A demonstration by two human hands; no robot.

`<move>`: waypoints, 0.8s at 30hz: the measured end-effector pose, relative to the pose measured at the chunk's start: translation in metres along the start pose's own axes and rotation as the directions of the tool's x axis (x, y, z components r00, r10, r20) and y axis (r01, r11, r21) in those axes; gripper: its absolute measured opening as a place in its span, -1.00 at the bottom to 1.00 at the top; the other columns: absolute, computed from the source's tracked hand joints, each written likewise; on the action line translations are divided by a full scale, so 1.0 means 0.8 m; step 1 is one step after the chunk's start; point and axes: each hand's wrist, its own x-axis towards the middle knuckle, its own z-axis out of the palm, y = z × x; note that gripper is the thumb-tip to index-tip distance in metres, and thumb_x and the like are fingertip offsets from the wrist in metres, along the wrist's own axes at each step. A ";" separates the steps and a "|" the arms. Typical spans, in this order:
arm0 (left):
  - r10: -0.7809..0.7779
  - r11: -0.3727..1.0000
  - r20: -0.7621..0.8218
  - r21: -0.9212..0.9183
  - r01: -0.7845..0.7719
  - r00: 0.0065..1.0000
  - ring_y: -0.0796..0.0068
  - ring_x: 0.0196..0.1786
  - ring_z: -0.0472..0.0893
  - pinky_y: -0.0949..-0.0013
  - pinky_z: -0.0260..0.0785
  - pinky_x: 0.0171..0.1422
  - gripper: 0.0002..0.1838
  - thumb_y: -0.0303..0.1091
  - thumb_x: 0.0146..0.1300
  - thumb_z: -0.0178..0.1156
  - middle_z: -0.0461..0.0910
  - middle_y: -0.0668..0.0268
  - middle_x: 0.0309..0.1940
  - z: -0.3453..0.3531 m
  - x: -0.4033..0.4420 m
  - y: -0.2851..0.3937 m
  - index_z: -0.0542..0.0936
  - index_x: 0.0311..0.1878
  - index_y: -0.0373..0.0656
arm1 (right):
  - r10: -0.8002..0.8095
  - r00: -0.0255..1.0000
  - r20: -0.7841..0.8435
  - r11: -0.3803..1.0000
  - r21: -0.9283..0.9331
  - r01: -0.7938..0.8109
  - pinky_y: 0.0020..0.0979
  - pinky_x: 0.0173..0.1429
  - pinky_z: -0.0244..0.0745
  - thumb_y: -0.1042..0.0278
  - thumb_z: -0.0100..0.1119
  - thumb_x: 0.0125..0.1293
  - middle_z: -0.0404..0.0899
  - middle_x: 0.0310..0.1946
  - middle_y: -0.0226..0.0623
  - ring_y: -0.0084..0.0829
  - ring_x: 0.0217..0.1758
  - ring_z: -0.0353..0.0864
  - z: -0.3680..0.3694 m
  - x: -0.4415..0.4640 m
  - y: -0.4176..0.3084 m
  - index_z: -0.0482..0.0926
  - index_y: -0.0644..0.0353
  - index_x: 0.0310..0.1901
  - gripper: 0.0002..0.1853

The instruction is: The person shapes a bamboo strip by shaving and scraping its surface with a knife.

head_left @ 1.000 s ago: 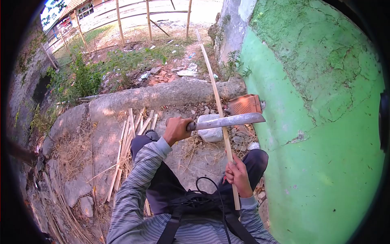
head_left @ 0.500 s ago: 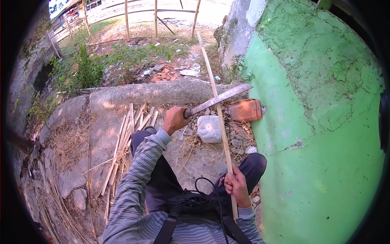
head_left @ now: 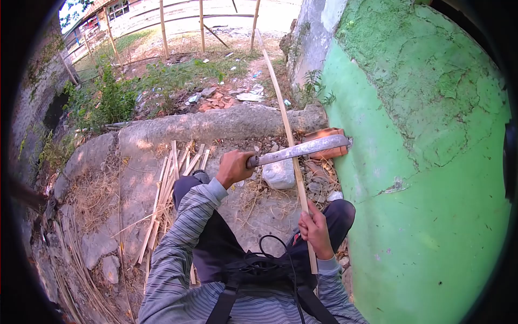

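My left hand is wrapped round the dark handle of a machete, whose long, worn blade points right. The blade lies across a long, pale strip of wood or bamboo; whether it bites in is hard to tell. My right hand is closed round the strip's lower part by my right knee. From there the strip slants up and away, its far end beyond the low concrete ledge. Below the blade sits a whitish stone block, partly covered by it.
A green plastered wall stands close on my right. An orange hollow brick lies against it, behind the blade. Several cut strips are piled left of my knee. The concrete ledge runs across ahead, with plants and rubble beyond.
The machete has moved down and towards me, its blade now flatter and overlapping the brick. The strip has slid slightly away from me, its near end higher. Both hands keep their holds.
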 end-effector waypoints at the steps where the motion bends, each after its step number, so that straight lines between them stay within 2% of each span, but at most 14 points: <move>1: 0.008 1.000 -0.013 0.006 -0.008 1.000 -0.03 -0.36 0.70 -0.05 0.54 -0.27 -0.70 -0.27 -0.07 0.32 0.69 0.12 -0.48 0.003 0.001 -0.003 0.77 -0.19 0.10 | -0.002 1.000 0.003 1.000 -0.001 0.002 -0.64 -0.57 0.13 0.34 0.02 0.63 0.35 -0.47 -0.55 -0.80 -0.59 0.21 0.002 0.003 -0.001 0.10 0.13 0.63 -0.37; 11: -0.007 1.000 0.031 -0.019 0.008 0.999 -0.06 -0.27 0.69 -0.10 0.53 -0.17 -0.72 -0.31 -0.11 0.30 0.70 0.08 -0.43 0.011 0.012 -0.012 0.78 -0.24 0.04 | -0.057 0.995 -0.079 0.993 -0.107 0.048 -0.66 -0.54 0.12 0.32 0.05 0.62 0.34 -0.46 -0.57 -0.80 -0.55 0.21 0.022 -0.014 0.003 0.15 0.20 0.60 -0.39; 15: -0.048 0.998 -0.066 -0.035 0.046 0.997 -0.07 -0.29 0.69 -0.10 0.53 -0.19 -0.78 -0.31 -0.11 0.30 0.69 0.06 -0.44 0.016 0.021 -0.017 0.76 -0.32 -0.01 | -0.064 0.996 -0.068 0.991 -0.122 0.055 -0.66 -0.55 0.12 0.33 0.03 0.62 0.35 -0.46 -0.56 -0.80 -0.55 0.21 0.019 -0.025 0.005 0.17 0.21 0.60 -0.40; 17: -0.067 0.998 0.008 0.010 0.067 0.998 -0.07 -0.31 0.70 -0.10 0.54 -0.21 -0.80 -0.28 -0.10 0.30 0.69 0.07 -0.48 0.006 0.023 -0.014 0.75 -0.34 0.00 | -0.047 0.997 -0.063 0.991 -0.130 0.039 -0.65 -0.58 0.09 0.40 -0.02 0.63 0.32 -0.49 -0.58 -0.82 -0.60 0.19 0.020 -0.031 0.002 0.16 0.11 0.62 -0.41; 20: -0.005 1.000 -0.044 0.018 0.006 0.999 -0.06 -0.34 0.70 -0.09 0.54 -0.24 -0.81 -0.28 -0.10 0.30 0.68 0.10 -0.50 0.022 0.020 -0.020 0.74 -0.34 0.00 | -0.045 0.995 -0.086 0.990 -0.134 0.033 -0.64 -0.59 0.07 0.40 -0.02 0.63 0.30 -0.51 -0.58 -0.80 -0.61 0.17 0.017 -0.034 0.004 0.16 0.11 0.62 -0.41; 24: -0.041 0.999 0.002 0.005 0.041 0.999 -0.08 -0.33 0.68 -0.08 0.52 -0.21 -0.81 -0.31 -0.07 0.33 0.67 0.08 -0.49 0.015 0.016 -0.003 0.74 -0.31 -0.02 | -0.006 0.996 -0.088 0.999 -0.053 0.002 -0.66 -0.56 0.11 0.37 -0.01 0.63 0.33 -0.45 -0.57 -0.81 -0.57 0.19 0.012 -0.033 0.002 0.18 0.18 0.60 -0.43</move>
